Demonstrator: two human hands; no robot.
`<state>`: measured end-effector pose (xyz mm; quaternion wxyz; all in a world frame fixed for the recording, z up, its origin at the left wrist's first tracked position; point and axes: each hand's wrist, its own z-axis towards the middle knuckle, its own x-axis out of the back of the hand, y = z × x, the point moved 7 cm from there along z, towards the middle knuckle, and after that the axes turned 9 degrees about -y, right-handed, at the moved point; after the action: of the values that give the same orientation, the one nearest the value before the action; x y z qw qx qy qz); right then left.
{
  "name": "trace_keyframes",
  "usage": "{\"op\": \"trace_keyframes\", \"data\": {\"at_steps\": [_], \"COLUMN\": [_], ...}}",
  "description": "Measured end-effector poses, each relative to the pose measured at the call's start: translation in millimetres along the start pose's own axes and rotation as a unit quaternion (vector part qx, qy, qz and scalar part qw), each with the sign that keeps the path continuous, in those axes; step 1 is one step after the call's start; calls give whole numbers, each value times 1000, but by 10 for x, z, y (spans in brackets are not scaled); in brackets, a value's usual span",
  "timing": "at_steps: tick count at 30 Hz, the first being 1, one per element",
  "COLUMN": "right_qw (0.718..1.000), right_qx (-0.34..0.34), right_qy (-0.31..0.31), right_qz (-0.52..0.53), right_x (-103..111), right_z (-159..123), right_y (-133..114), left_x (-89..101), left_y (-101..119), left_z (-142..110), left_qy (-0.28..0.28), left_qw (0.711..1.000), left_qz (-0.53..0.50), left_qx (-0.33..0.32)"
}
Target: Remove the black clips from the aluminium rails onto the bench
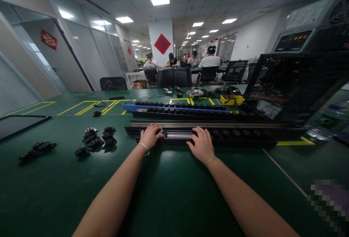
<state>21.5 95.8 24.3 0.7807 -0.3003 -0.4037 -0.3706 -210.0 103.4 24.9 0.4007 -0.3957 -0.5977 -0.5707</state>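
A long black rail (177, 141) with a bright metal inner strip lies crosswise on the green table in front of me. At its left end is my left hand (149, 137), fingers curled and pressed around a small black part (161, 132), mostly hidden by the hand. My right hand (203, 145) rests on the rail further right, fingers spread over it and thumb apart. Several dark round parts (236, 133) sit in a row along the rail right of that hand. Directly behind lies another long black rail (174, 124).
Loose black parts (94, 142) lie in clusters on the left. Beyond the rails are a blue strip (129, 106) with rows of parts, a metal bowl (194, 93) and a yellow tray (232, 100). An open computer case (294, 84) stands at right. People sit at tables farther back.
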Motion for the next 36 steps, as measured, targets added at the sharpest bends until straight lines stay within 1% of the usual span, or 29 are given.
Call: {"op": "trace_keyframes", "data": {"at_steps": [8,12,17,20,26,36], "right_qw": [1000,1000,1000,1000,1000,1000], "right_qx": [2,-4,-4,-2,-6,-3], "right_qy": [2,-9,-10,-3,-4,0], "right_qz": [4,-4,-5,1,3,0], "right_x": [8,5,1,7,14,12], "right_z": [-2,1,1,0,3,-2], "right_y": [-3,-8,-11,-14,-11,-8], "left_x": [36,58,82,120,208,296], "left_y": [-59,-189,-356,-453,-530,-676], "left_z": [-12,4,67,80,46,0], "left_qy": [-7,2,16,17,17,19], "left_qw": [1000,1000,999,999,998,997], "left_qz": [4,7,30,39,48,77], "left_qx": [12,16,-25,-28,-25,-9]}}
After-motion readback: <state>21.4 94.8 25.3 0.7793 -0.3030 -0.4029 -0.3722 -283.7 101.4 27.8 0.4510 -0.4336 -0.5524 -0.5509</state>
